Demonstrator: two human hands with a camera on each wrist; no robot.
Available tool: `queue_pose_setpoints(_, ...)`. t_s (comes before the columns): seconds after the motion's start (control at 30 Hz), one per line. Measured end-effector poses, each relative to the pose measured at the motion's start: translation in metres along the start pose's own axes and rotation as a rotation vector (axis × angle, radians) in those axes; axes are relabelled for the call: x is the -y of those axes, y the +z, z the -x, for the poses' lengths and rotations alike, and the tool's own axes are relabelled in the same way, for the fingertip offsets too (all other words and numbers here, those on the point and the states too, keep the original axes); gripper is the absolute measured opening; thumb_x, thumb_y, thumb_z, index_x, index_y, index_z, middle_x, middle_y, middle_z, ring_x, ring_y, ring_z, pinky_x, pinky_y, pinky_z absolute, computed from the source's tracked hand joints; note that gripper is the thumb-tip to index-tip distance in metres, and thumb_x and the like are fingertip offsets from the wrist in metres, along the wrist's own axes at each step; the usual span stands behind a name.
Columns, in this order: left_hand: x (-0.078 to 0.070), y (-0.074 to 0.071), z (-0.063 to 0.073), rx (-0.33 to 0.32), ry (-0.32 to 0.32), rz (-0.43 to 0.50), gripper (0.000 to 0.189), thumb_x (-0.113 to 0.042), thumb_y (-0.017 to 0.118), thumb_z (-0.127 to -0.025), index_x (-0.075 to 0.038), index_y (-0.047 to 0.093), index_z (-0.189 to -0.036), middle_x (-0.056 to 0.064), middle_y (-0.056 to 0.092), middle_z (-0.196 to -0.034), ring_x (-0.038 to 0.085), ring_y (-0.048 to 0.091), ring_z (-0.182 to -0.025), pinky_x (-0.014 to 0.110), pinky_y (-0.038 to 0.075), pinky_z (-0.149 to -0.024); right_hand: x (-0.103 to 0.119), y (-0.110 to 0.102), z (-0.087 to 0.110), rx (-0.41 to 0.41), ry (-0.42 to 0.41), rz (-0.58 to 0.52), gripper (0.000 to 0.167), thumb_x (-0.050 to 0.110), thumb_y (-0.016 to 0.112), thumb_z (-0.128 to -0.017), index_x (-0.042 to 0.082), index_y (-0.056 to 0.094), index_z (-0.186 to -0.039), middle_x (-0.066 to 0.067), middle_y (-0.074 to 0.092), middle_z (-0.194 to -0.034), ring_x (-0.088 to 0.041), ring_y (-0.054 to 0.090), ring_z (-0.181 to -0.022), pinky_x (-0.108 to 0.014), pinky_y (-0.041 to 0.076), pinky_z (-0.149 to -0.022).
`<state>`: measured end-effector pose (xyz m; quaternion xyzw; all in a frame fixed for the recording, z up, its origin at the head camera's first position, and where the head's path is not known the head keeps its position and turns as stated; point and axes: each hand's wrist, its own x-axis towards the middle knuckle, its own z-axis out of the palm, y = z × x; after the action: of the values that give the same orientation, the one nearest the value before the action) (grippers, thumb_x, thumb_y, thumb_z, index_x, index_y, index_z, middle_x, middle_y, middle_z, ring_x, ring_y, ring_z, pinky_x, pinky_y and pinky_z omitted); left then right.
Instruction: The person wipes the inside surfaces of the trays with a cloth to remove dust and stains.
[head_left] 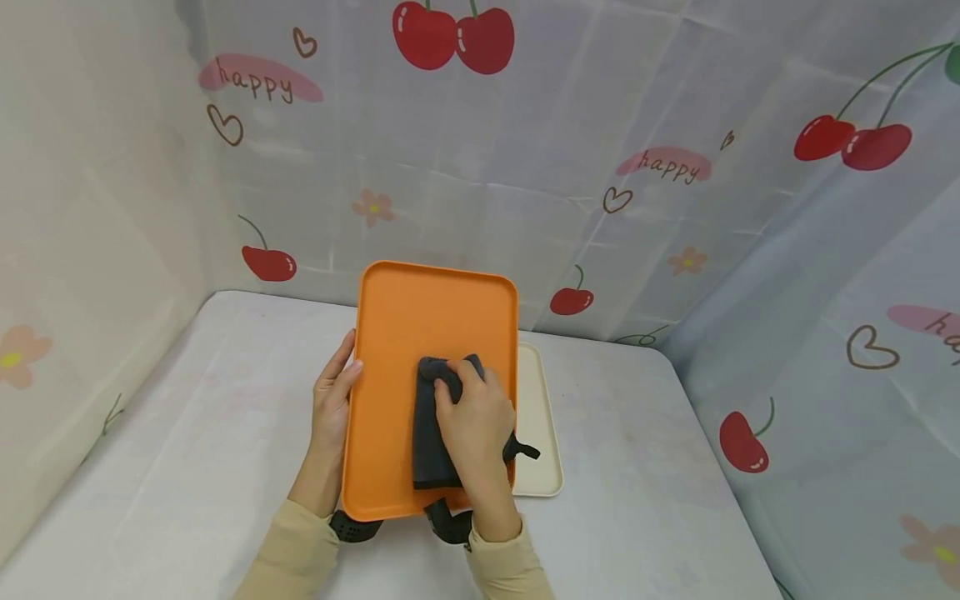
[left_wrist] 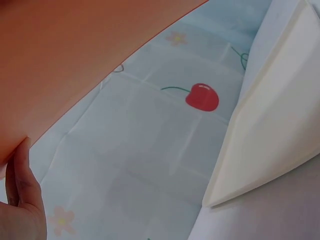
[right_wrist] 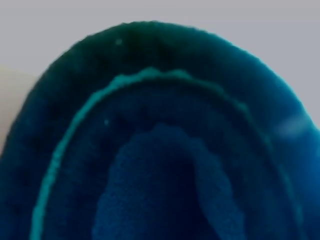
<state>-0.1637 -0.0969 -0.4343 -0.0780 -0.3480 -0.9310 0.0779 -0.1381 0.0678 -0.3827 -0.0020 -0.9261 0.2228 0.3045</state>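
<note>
An orange tray (head_left: 435, 312), rectangular with a low raised rim, is held up and tilted in the head view. My left hand (head_left: 330, 408) grips its left edge, thumb over the rim and fingers behind. In the left wrist view the left hand (left_wrist: 24, 200) shows at the lower left against the tray's underside (left_wrist: 75, 60). My right hand (head_left: 476, 421) bunches a folded dark grey cloth (head_left: 433, 437) against the tray's face, right of its middle. Folded layers of the cloth (right_wrist: 160, 50) fill most of the right wrist view, hiding the fingers there.
A cream tray (head_left: 538, 417) lies on the white-covered table (head_left: 622, 467), partly behind the orange one. Curtains (head_left: 480, 167) printed with cherries and hearts enclose the back and right side; a pale one (head_left: 97, 208) hangs at left.
</note>
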Motion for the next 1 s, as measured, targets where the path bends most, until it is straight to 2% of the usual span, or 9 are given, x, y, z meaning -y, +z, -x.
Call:
queue_pose_setpoints(0.17,0.002,0.001,0.001,0.032,0.008,0.005,0.042,-0.003,0.042,-0.103,-0.022,0.060,-0.136,-0.008,0.064,-0.130,0.008,0.067,-0.106,0.022,0.057,-0.087,0.015,0.004,0.001,-0.024,-0.109,0.011,0.021,0.027,0.082,-0.079,0.021,0.076,-0.099,-0.003,0.066,-0.077,-0.017,0.053,-0.051,-0.021,0.036,-0.041)
queue_pose_setpoints(0.37,0.006,0.002,0.002,0.070,0.000,0.051,0.043,-0.002,0.039,-0.104,-0.022,0.060,-0.135,-0.008,0.063,-0.131,0.008,0.066,-0.108,0.022,0.057,-0.087,0.032,0.010,0.005,-0.055,-0.216,0.021,0.022,0.027,0.083,-0.077,0.021,0.077,-0.097,-0.002,0.066,-0.076,-0.015,0.055,-0.050,-0.020,0.039,-0.041)
queue_pose_setpoints(0.5,0.008,0.003,0.002,0.091,0.012,0.070,0.044,-0.001,0.037,-0.104,-0.023,0.061,-0.134,-0.009,0.062,-0.134,0.007,0.064,-0.112,0.020,0.055,-0.092,0.039,0.013,0.008,-0.083,-0.278,0.022,0.021,0.026,0.084,-0.077,0.020,0.077,-0.096,-0.002,0.064,-0.072,-0.014,0.054,-0.048,-0.019,0.037,-0.039)
queue_pose_setpoints(0.67,0.008,0.003,0.002,0.102,0.035,0.052,0.044,-0.002,0.037,-0.104,-0.023,0.061,-0.134,-0.010,0.061,-0.135,0.006,0.062,-0.115,0.019,0.052,-0.095,0.042,0.015,0.009,-0.085,-0.282,0.021,0.021,0.025,0.084,-0.076,0.020,0.077,-0.096,-0.002,0.062,-0.071,-0.014,0.053,-0.048,-0.019,0.037,-0.039)
queue_pose_setpoints(1.0,0.007,0.002,0.002,0.104,0.020,0.083,0.044,-0.001,0.037,-0.104,-0.022,0.061,-0.135,-0.008,0.063,-0.133,0.007,0.063,-0.113,0.020,0.054,-0.093,0.039,0.015,0.009,-0.086,-0.316,0.011,0.023,0.027,0.084,-0.076,0.021,0.077,-0.097,-0.001,0.061,-0.071,-0.014,0.053,-0.047,-0.020,0.039,-0.039)
